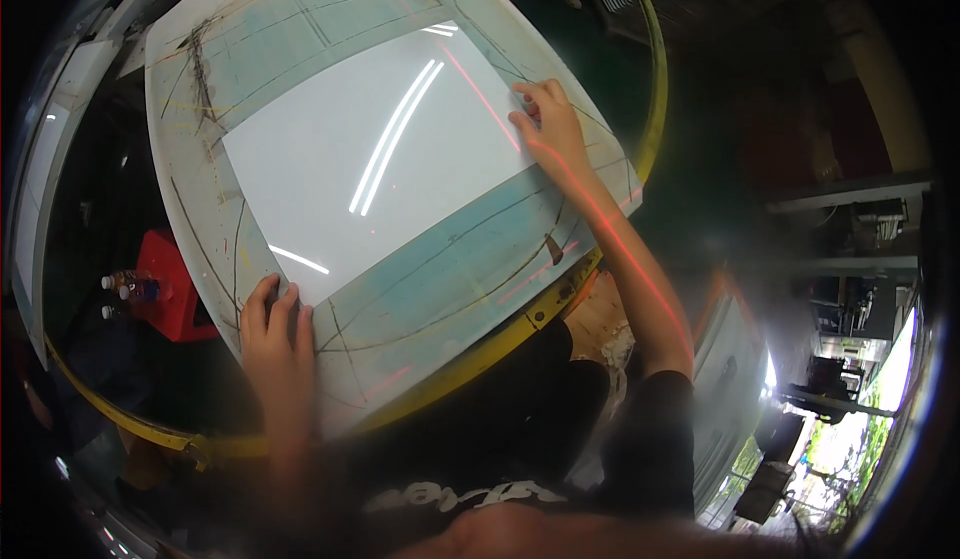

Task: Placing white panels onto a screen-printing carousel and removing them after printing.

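A glossy white rectangular sheet lies on a broad pale board with rounded corners, whose surface has blue-green areas and dark drawn lines. At the sheet's near left corner rests my left hand, its fingers stretched out and slightly apart. My right hand is at the sheet's right edge, the thumb at the edge and the bent fingers apart from it, touching the board beside it. A thin red light line crosses the sheet's right part and runs down my right forearm. Bright lamp reflections show on the sheet.
A yellow curved rail rings the board, passing close to my body. Left of the board stands a red stool with several bottles by it. A pale, blurred panel is at the right, beyond my right arm.
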Motion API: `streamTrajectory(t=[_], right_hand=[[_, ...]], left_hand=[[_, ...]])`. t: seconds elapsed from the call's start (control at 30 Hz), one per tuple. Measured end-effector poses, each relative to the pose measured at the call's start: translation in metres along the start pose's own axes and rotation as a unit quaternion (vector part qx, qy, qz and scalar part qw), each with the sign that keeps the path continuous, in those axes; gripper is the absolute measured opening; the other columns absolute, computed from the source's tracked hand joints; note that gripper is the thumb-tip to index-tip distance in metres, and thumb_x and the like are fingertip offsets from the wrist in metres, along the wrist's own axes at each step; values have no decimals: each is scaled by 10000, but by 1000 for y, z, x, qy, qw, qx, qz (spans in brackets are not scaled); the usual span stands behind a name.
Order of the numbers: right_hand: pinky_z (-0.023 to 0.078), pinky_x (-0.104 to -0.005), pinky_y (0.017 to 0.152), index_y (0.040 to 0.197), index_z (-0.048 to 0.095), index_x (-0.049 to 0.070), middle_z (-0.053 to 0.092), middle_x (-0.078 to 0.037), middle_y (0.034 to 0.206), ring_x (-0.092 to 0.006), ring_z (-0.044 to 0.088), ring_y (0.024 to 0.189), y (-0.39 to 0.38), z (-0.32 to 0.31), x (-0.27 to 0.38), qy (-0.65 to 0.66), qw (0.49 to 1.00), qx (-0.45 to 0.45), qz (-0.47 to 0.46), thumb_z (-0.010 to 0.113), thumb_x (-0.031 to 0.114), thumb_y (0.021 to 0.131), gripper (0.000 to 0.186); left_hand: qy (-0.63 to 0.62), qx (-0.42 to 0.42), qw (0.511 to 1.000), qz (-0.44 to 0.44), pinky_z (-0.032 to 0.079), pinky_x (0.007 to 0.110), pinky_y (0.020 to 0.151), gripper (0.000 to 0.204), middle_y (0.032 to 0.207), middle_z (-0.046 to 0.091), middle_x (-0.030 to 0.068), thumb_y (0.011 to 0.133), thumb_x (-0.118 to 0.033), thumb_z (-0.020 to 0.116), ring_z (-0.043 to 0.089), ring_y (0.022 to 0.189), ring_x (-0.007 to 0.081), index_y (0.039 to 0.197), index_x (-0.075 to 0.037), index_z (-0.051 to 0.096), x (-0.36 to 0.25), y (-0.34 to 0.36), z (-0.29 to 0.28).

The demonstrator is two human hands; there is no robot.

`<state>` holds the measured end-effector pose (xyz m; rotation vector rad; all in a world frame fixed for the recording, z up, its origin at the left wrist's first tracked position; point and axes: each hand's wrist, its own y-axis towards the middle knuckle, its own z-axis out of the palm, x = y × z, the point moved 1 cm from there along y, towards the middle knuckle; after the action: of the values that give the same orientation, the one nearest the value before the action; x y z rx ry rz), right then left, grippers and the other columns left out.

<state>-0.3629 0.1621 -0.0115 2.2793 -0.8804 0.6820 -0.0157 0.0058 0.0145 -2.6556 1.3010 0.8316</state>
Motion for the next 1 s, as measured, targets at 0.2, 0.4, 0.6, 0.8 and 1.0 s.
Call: streamTrajectory(t=[0.2,0.4,0.6,0.8,1.0], right_hand=[[419,-412,904,1089,602,75,503,-179,1082,-346,494,1029,0,16,-15,-53,998,18,-43,616,29,777,316],[390,-414,909,1184,532,103,486,-120,1113,-306,453,1063,-114,-28,55,-68,997,12,-45,627,200,821,388],[362,-446,965,1230,532,107,495,-137,1202,-323,458,1150,-326,-143,41,-249,967,42,40,668,263,797,481],[70,-599,1109,1452,253,132,138,-141,1536,-355,36,1431,-447,-176,49,-277,903,93,316,586,521,835,803],[70,-645,1080,1463,212,93,56,-175,1543,-405,-1,1419,-449,-151,43,-260,922,52,283,530,511,877,787]], left_hand=[[39,-14,996,77,415,379,955,197,1226,532,165,869,-39,574,516,1141,330,1056,18,599,21,-1,9],[92,24,976,195,320,414,1049,379,1379,416,230,954,-100,443,407,1269,387,1306,41,455,106,-9,16],[70,-7,953,295,308,472,1061,422,1438,335,220,930,-79,482,323,1325,419,1344,-8,438,-21,-61,7],[-84,178,905,377,338,420,1057,453,1385,427,174,867,-24,547,381,1300,370,1315,-39,480,-118,-134,32],[-345,556,712,254,448,343,946,413,1240,554,177,936,-100,508,571,1113,274,1321,32,435,-141,-234,136]])
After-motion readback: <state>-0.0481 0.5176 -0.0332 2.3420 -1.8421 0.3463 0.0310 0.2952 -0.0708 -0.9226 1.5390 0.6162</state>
